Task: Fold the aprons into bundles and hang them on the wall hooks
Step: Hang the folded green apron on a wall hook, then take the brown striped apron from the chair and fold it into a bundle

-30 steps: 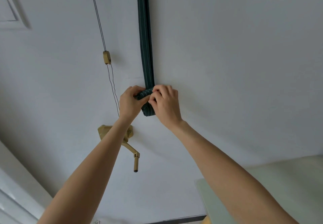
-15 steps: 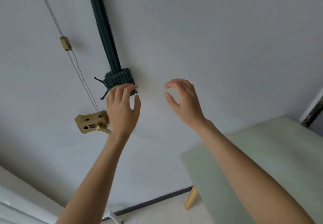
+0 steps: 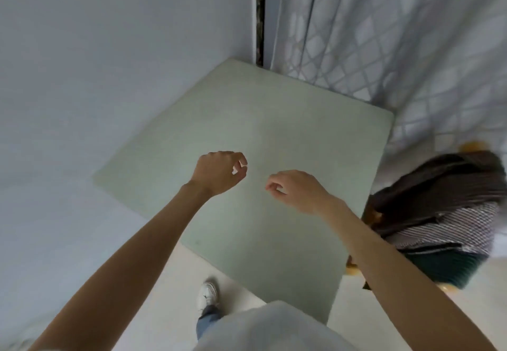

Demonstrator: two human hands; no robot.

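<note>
Both my hands hover over a pale green table (image 3: 247, 109) and hold nothing. My left hand (image 3: 219, 172) has its fingers loosely curled. A short gap to its right, my right hand (image 3: 297, 190) is also loosely curled, palm down. A blurred heap of aprons (image 3: 439, 213) lies to the right of the table, past my right forearm: dark brown fabric on top, a striped one under it, dark green at the bottom. The wall hooks and the hung green apron are out of view.
A plain white wall (image 3: 96, 62) runs along the table's left side. A patterned white curtain (image 3: 397, 35) hangs behind the table's far corner. My white shoe (image 3: 208, 293) stands on the pale floor by the table's near edge.
Both hands let go of the rolled green apron bundle hanging on the wall and dropped away from it. My view swung right and down, from the wall to the table and the apron heap.
</note>
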